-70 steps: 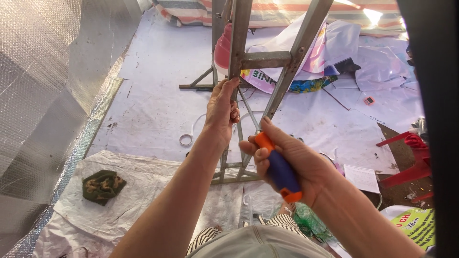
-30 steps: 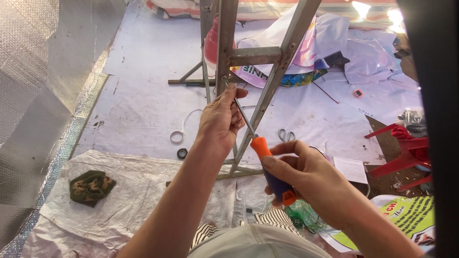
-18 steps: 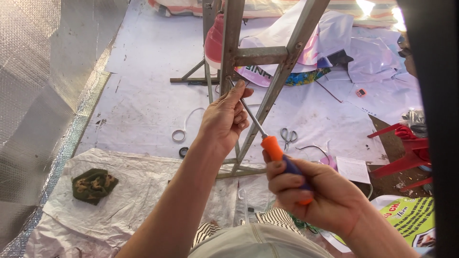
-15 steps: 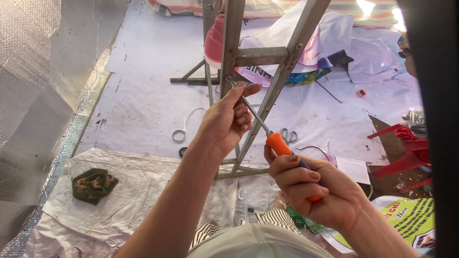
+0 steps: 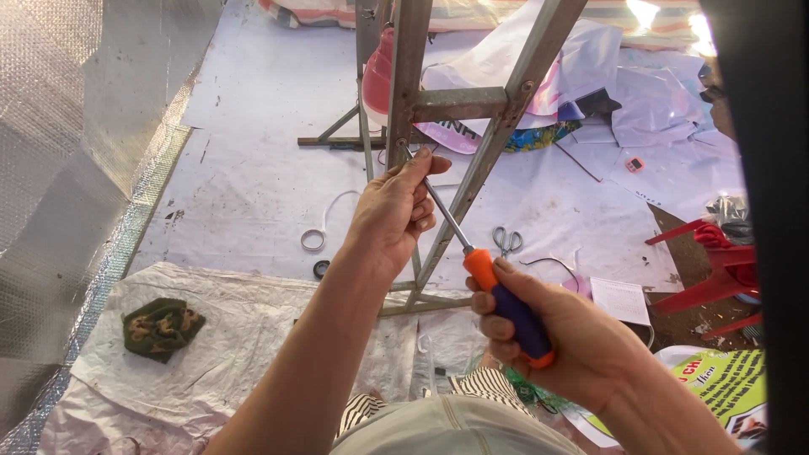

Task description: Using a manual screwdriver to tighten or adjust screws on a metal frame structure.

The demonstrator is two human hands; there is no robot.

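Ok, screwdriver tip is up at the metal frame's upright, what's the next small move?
Probably turn the orange-and-purple-handled screwdriver with the right hand: its tip seems to meet the grey metal frame, and the left hand pinches the shaft there to steady it.

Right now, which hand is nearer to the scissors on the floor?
Right. In the image, the right hand holds the screwdriver just below the scissors; the left hand grips the shaft farther left.
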